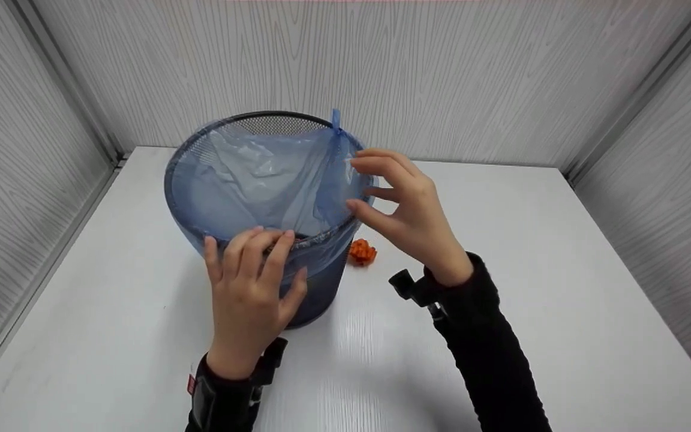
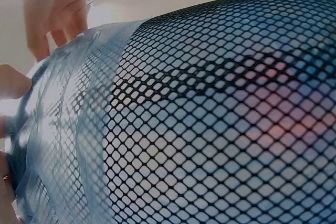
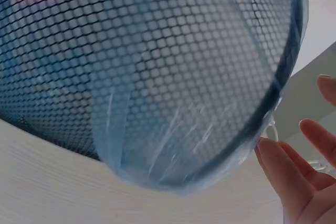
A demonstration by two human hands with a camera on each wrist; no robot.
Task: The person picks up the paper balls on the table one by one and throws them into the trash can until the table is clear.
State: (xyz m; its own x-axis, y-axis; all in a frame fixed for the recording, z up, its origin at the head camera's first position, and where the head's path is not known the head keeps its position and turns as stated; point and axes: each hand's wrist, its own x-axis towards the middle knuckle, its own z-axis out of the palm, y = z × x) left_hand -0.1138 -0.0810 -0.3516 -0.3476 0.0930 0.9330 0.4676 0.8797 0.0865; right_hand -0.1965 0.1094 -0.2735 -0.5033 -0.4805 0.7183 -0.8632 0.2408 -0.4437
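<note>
A dark wire-mesh waste bin (image 1: 315,294) stands on the white table, lined with a translucent blue plastic bag (image 1: 261,174) folded over its rim. At the near side of the rim, my left hand (image 1: 246,300) rests its spread fingertips on the bag's edge, thumb apart. My right hand (image 1: 408,204) is at the right side of the rim, its fingers bent and its thumb apart from them. In the right wrist view, that thumb (image 3: 283,174) is close beside the folded bag edge; whether it touches cannot be told. A small knotted tip of the bag sticks up at the back right.
An orange crumpled ball (image 1: 362,252) lies on the table (image 1: 501,336), just right of the bin. Blurred reddish shapes (image 2: 283,108) show through the mesh. Pale wood-grain panels (image 1: 381,78) enclose the table at the back and both sides.
</note>
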